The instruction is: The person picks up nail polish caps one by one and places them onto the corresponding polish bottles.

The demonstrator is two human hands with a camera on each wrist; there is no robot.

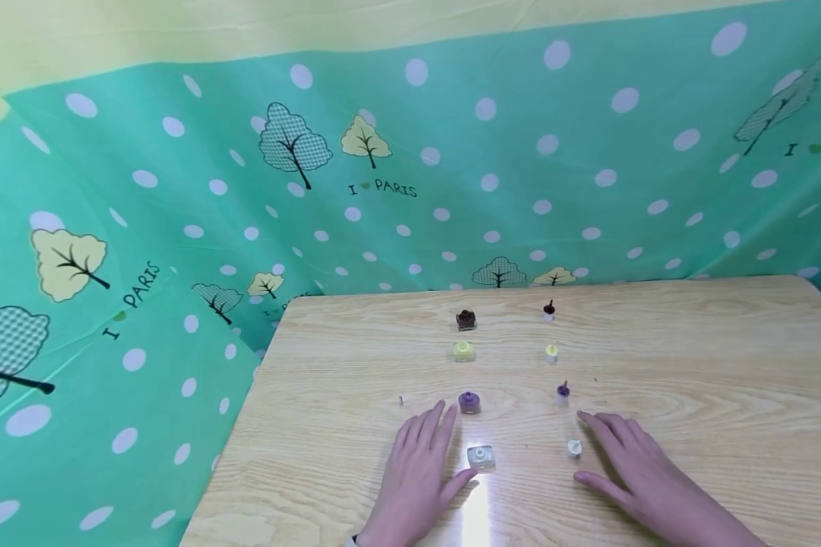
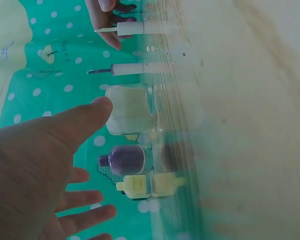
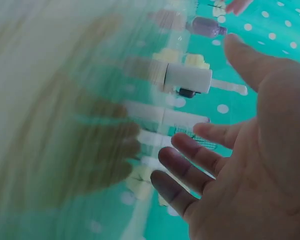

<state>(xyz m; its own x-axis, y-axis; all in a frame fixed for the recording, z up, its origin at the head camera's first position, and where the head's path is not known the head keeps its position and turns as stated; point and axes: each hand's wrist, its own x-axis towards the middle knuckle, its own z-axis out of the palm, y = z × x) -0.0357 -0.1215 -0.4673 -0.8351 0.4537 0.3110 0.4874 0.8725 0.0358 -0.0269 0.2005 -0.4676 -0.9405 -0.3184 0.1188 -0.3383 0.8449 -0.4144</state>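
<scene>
My left hand (image 1: 416, 475) rests on the table beside an uncapped nail polish bottle with white polish (image 1: 481, 456), its fingers extended and its thumb near the glass. Just beyond the fingertips stands a purple nail polish bottle (image 1: 469, 403). Farther back are a yellow bottle (image 1: 463, 351) and a dark brown one (image 1: 465, 320). Fingers loosely spread, my right hand (image 1: 639, 471) lies beside a white cap (image 3: 188, 77) standing with its brush upward. Behind it, purple (image 1: 563, 392), yellow (image 1: 551, 352) and dark (image 1: 549, 311) brush caps stand likewise. Neither hand holds anything.
The wood-grain table (image 1: 725, 365) reaches back to a green dotted cloth (image 1: 451, 167), which also hangs along the left side. A tiny purple bit (image 1: 400, 399) lies left of the purple bottle. Light glares off the tabletop in front of the white bottle.
</scene>
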